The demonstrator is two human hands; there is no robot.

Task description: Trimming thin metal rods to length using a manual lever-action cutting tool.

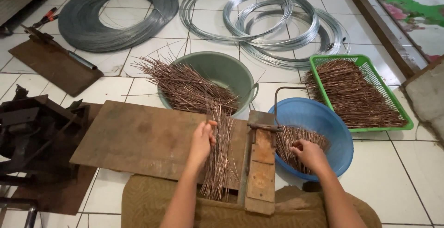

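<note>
At frame centre, left hand (202,140) clasps a bundle of thin, stiff coppery wire rods (218,156) mid-length on the brown board (138,138); light, slippery, springy. Right hand (311,155) grips cut rods (296,141) in blue plastic basin (333,131), centre-right.

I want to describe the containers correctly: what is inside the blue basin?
The blue basin holds short brown wire pieces; the right hand rests on them. Its bottom beneath them is covered.

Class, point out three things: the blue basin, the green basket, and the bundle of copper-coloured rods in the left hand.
blue basin (335,131), head view, bare inner wall.
green basket (407,121), head view, right rim.
bundle of rods (219,163), head view, mid-length.
</note>
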